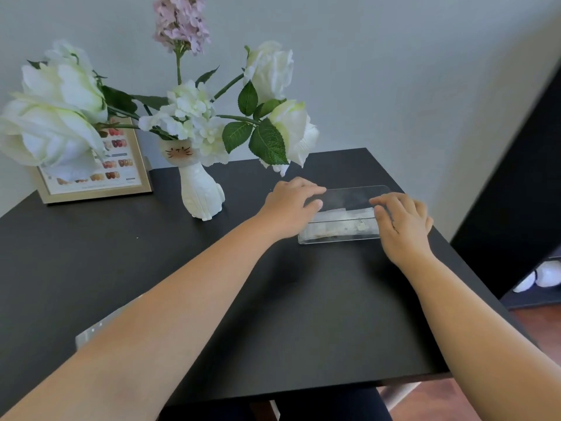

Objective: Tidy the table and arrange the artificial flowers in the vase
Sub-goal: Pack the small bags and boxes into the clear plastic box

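A white cat-shaped vase (201,194) stands at the back of the black table (212,293). It holds white artificial roses (54,117), a white hydrangea (191,117) and a tall lilac spray (181,22). To its right lies a clear plastic box (343,217) with its lid raised and pale items inside. My left hand (288,205) grips the box's left end, thumb and fingers around the lid edge. My right hand (402,226) holds the right end, fingers on the lid.
A gold-framed nail colour chart (121,174) leans on the wall behind the roses. A clear plastic piece (100,326) shows under my left forearm. The table's right edge drops to a wooden floor (528,323) beside a dark cabinet (516,183).
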The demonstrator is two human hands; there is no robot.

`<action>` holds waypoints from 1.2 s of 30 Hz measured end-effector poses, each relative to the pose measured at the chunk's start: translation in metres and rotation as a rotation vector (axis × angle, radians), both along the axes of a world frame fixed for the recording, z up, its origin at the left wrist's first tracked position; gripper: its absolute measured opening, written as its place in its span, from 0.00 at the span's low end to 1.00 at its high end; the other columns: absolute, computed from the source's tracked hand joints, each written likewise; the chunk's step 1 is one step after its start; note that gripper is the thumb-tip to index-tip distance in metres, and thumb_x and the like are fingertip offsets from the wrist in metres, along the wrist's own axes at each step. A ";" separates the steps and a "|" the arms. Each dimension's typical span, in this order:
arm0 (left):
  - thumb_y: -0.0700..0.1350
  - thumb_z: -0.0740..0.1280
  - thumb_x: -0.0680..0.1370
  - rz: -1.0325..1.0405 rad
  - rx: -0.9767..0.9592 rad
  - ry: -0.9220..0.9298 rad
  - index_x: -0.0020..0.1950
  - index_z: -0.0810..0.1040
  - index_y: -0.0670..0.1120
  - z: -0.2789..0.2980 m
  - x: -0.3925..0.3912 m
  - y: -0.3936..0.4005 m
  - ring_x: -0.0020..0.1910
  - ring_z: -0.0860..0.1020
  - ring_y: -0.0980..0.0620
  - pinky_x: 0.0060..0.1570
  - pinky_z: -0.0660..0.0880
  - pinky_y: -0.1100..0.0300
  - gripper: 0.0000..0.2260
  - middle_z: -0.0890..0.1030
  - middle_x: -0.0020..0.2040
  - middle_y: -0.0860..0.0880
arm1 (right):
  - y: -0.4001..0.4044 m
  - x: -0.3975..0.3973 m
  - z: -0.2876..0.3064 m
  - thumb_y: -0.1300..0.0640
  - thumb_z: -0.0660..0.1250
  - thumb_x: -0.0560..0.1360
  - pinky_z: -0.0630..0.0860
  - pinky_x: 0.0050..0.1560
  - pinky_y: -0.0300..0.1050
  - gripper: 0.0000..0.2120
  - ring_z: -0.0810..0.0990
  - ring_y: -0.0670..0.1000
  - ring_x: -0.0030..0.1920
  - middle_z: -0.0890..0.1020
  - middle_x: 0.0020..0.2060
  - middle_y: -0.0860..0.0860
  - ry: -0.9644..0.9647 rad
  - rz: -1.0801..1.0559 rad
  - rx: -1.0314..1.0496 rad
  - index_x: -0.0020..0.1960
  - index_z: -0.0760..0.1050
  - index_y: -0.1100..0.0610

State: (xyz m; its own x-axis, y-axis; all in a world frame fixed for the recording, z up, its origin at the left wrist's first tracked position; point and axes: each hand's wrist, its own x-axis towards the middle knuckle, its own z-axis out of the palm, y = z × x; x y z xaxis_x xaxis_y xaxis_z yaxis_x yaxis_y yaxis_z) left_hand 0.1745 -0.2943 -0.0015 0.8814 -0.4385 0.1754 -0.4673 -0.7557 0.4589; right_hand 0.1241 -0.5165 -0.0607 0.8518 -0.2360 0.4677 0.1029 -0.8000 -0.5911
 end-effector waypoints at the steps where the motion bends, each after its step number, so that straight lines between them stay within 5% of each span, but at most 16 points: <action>1: 0.51 0.59 0.81 -0.006 -0.038 -0.010 0.70 0.73 0.55 -0.001 -0.004 0.010 0.64 0.68 0.49 0.65 0.67 0.48 0.17 0.72 0.67 0.54 | 0.001 -0.001 0.001 0.52 0.55 0.80 0.52 0.63 0.47 0.14 0.63 0.51 0.65 0.75 0.60 0.46 -0.018 0.005 -0.039 0.57 0.77 0.47; 6: 0.52 0.65 0.79 -0.002 -0.102 0.077 0.64 0.74 0.62 -0.010 -0.034 0.082 0.59 0.69 0.66 0.52 0.65 0.70 0.14 0.67 0.62 0.63 | 0.014 -0.004 0.003 0.54 0.57 0.79 0.54 0.66 0.49 0.14 0.69 0.56 0.66 0.78 0.59 0.51 -0.126 0.086 -0.236 0.56 0.80 0.52; 14: 0.58 0.71 0.73 0.249 0.032 0.385 0.62 0.72 0.67 -0.008 -0.102 0.208 0.63 0.70 0.62 0.57 0.69 0.60 0.19 0.67 0.63 0.65 | 0.034 -0.005 -0.001 0.63 0.64 0.77 0.66 0.59 0.57 0.10 0.75 0.61 0.58 0.80 0.55 0.55 -0.135 0.277 -0.321 0.56 0.80 0.57; 19: 0.71 0.74 0.59 0.408 0.171 0.609 0.65 0.68 0.64 -0.004 -0.140 0.263 0.63 0.69 0.56 0.58 0.69 0.57 0.37 0.67 0.62 0.64 | 0.034 -0.007 0.001 0.62 0.65 0.77 0.65 0.58 0.56 0.10 0.75 0.60 0.57 0.80 0.53 0.54 -0.119 0.273 -0.348 0.56 0.80 0.56; 23: 0.68 0.78 0.47 0.466 0.346 0.618 0.61 0.67 0.62 -0.007 -0.150 0.272 0.56 0.73 0.56 0.57 0.73 0.53 0.45 0.69 0.56 0.61 | 0.034 -0.006 0.001 0.61 0.64 0.77 0.64 0.59 0.55 0.10 0.73 0.61 0.58 0.80 0.53 0.55 -0.108 0.276 -0.348 0.57 0.79 0.56; 28: 0.63 0.81 0.50 0.459 0.346 0.625 0.52 0.72 0.59 -0.005 -0.138 0.264 0.42 0.80 0.58 0.40 0.73 0.58 0.35 0.80 0.44 0.57 | 0.032 -0.005 -0.001 0.60 0.64 0.78 0.64 0.59 0.58 0.10 0.73 0.62 0.58 0.80 0.54 0.56 -0.105 0.266 -0.349 0.57 0.79 0.56; 31: 0.61 0.80 0.54 0.378 0.334 0.596 0.46 0.75 0.55 -0.005 -0.130 0.253 0.33 0.75 0.57 0.35 0.68 0.60 0.26 0.76 0.37 0.57 | 0.032 -0.006 -0.002 0.58 0.61 0.78 0.64 0.59 0.58 0.11 0.73 0.63 0.58 0.80 0.53 0.57 -0.111 0.268 -0.344 0.57 0.79 0.57; 36: 0.58 0.78 0.64 0.272 0.254 0.477 0.38 0.72 0.55 -0.013 -0.116 0.221 0.36 0.75 0.56 0.35 0.69 0.58 0.16 0.78 0.39 0.59 | 0.032 -0.006 -0.001 0.61 0.64 0.78 0.64 0.59 0.57 0.10 0.73 0.63 0.58 0.80 0.53 0.57 -0.105 0.267 -0.340 0.57 0.79 0.57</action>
State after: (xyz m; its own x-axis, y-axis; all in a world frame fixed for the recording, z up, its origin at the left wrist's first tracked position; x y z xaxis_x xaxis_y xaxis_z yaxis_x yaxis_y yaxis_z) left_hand 0.0582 -0.0733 -0.0145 0.9234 -0.1631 -0.3476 -0.0292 -0.9325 0.3599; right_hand 0.1185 -0.4842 -0.0622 0.8055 0.1685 0.5681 0.3782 -0.8843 -0.2739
